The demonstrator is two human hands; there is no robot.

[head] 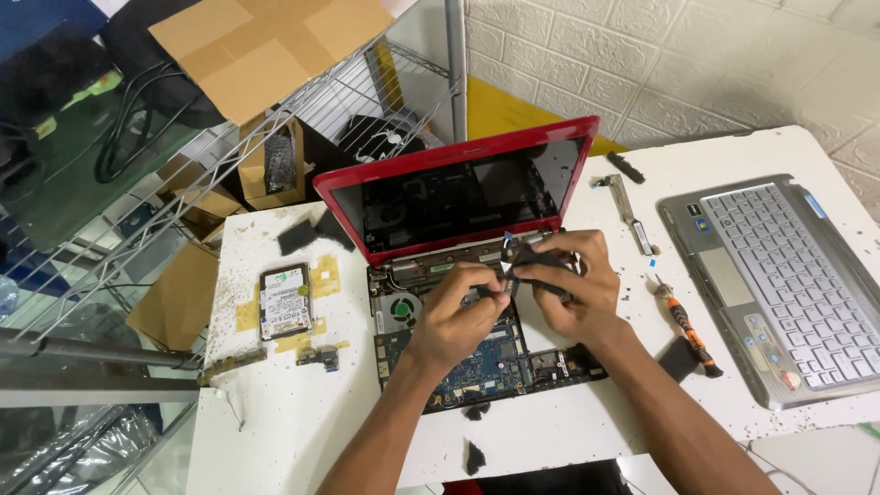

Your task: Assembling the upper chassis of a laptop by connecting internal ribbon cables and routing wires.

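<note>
While both hands pinch a small black part (pixel 541 261) over the opened red laptop (pixel 458 266), left hand (pixel 458 312) and right hand (pixel 573 284) clamped on it, hard tugging could likely tear attached cable or scrape exposed motherboard (pixel 486 362).

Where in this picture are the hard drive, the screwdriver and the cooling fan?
hard drive (pixel 285 302): head view, middle of its label.
screwdriver (pixel 687 326): head view, orange-and-black handle.
cooling fan (pixel 401 308): head view, fan hub.

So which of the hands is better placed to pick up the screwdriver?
The right hand, probably. The orange-handled screwdriver lies on the white table just beside that wrist, while the left hand is farther away, over the open laptop base.
</note>
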